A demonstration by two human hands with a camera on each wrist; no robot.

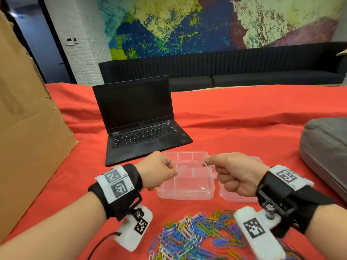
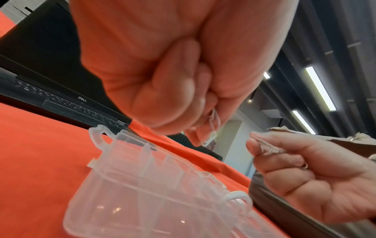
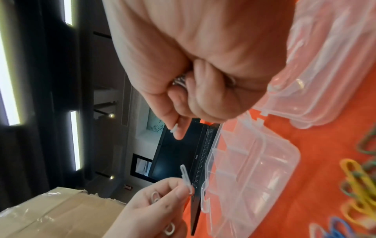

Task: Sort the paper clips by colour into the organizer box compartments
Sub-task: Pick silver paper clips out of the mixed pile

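Note:
The clear organizer box stands open on the red cloth, and its compartments look empty. My left hand hovers over the box's left side and pinches a white paper clip. In the right wrist view more white clips are tucked in the left hand. My right hand hovers over the box's right side and pinches another white clip between thumb and forefinger. A mixed pile of coloured paper clips lies on the cloth in front of the box.
The box's clear lid lies just right of it. An open black laptop sits behind the box. A cardboard sheet stands at the left and a grey cushion lies at the right.

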